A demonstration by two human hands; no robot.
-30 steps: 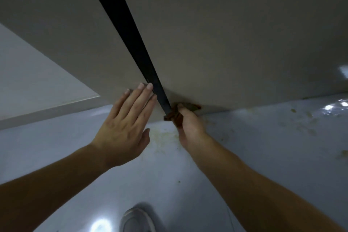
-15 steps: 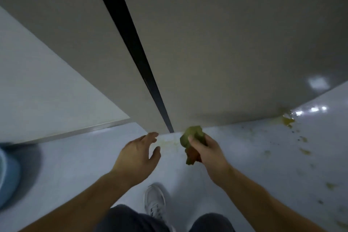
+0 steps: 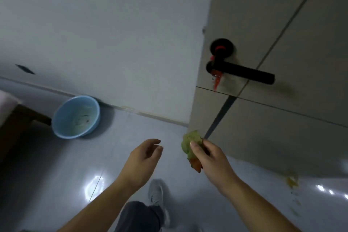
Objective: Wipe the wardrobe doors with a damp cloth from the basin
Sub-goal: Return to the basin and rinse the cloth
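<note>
Gripping a crumpled cloth (image 3: 190,143), the right hand (image 3: 211,158) has its thumb and fingers curled round the wad; the cloth is yellow-green on top, with an orange-red end hanging below the palm; it is held in the air close to the foot of the door (image 3: 282,128), by the dark strip (image 3: 218,117) between two panels, and I cannot tell whether it touches the panel. The left hand (image 3: 143,158) hangs beside it, apart, holding nothing, fingers loosely bent and palm turned toward the right hand. Below the two forearms stand a grey shoe (image 3: 156,192) and a dark trouser leg (image 3: 139,214) on the glossy floor (image 3: 56,184). Higher on the beige door sits a black lever handle (image 3: 243,72); a red smear (image 3: 216,81) runs down from its hub to the panel seam. At the door's foot, toward the right edge of the floor, lies a yellow splotch (image 3: 291,181). Well apart to the left, a blue basin (image 3: 75,117) sits on the floor against the skirting of the pale wall (image 3: 113,34), with cloudy dregs inside; brown furniture (image 3: 11,118) stands just beside it at the left edge.
</note>
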